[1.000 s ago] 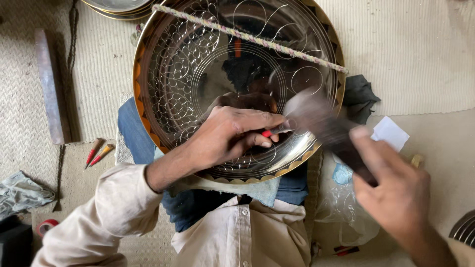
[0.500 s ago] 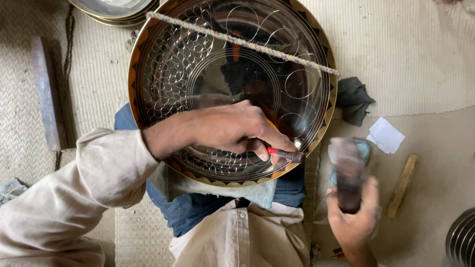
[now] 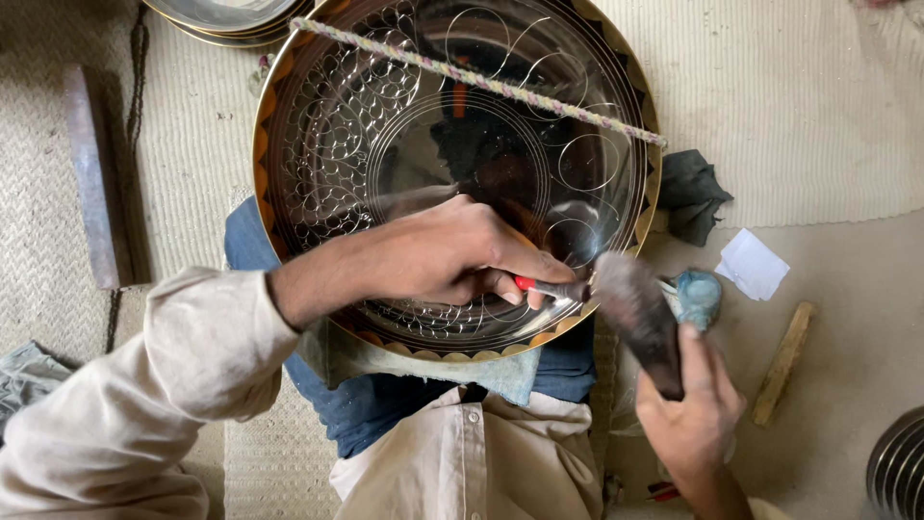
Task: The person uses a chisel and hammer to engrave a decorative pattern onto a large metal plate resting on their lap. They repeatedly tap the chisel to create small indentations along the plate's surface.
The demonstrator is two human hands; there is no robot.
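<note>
We see a large round metal tray (image 3: pixel 385 116) with engraved circle patterns filling the upper centre of the view, resting on the person's lap. A twisted cord (image 3: pixel 481 82) crosses its upper part from 11 o'clock to 3 o'clock. The left hand (image 3: pixel 452 255) lies over the tray's lower half at 5 o'clock, fingers closed narrowly around a small red-handled chisel (image 3: pixel 544 287), whose metal tip points toward the tray rim at 4 o'clock. The right hand (image 3: pixel 693 414), below the tray at 5 o'clock, is wrapped around the lower end of a dark mallet (image 3: pixel 640 318); its blurred head sits just beside the chisel's end. Contact cannot be confirmed. A flat grey bar (image 3: pixel 91 183) lies on the mat at 9 o'clock. At 3 o'clock we note a dark cloth (image 3: pixel 693 193), a white paper scrap (image 3: pixel 753 263) and a wooden stick (image 3: pixel 784 361).
</note>
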